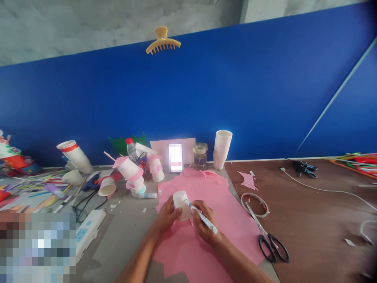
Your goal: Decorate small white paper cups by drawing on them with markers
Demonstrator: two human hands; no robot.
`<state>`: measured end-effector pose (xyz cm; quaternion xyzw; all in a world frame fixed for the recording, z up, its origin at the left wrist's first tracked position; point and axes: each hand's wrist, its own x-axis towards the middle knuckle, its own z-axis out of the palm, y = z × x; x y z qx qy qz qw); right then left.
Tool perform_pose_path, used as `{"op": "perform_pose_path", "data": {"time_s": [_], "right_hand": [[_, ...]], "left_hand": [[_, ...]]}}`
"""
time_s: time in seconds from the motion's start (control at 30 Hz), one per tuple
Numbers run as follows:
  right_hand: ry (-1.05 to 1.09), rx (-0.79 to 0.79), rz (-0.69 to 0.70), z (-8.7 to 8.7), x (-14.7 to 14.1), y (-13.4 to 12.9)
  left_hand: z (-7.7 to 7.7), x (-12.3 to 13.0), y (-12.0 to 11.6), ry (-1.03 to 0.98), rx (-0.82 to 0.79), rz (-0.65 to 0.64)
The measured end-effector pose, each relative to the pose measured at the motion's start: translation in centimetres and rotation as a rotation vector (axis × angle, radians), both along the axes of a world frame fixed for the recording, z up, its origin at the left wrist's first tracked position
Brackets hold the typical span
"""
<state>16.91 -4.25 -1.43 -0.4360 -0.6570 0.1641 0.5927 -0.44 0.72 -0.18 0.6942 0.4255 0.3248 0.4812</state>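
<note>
My left hand (166, 215) is closed round a white paper cup (180, 199), tilted above the pink paper (235, 220). In my right hand (205, 223) is a white marker (208, 224), its light blue tip end at the side of the cup. Beyond my hands, pink and white cup figures (135, 179) stand to the left of a lit phone (176, 157). Black-handled scissors (268, 239) lie right of the pink paper, their blades across a roll of tape (266, 208).
A tall stack of paper cups (222, 149) and a glass jar (200, 155) stand at the back. At left are a power strip (90, 232), black cables and another cup stack (77, 157). A white cable (324, 190) crosses the brown table at right.
</note>
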Motion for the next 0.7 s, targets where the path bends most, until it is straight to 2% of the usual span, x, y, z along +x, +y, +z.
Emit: {"op": "perform_pose_path", "data": {"time_s": [0.33,0.7], "right_hand": [[0.029,-0.025,0.032,-0.7,0.0,0.3],[0.019,0.032,0.004,0.7,0.0,-0.3]], "left_hand": [[0.6,0.1,-0.2,0.039,0.005,0.008],[0.3,0.0,0.0,0.041,0.023,0.013]]}}
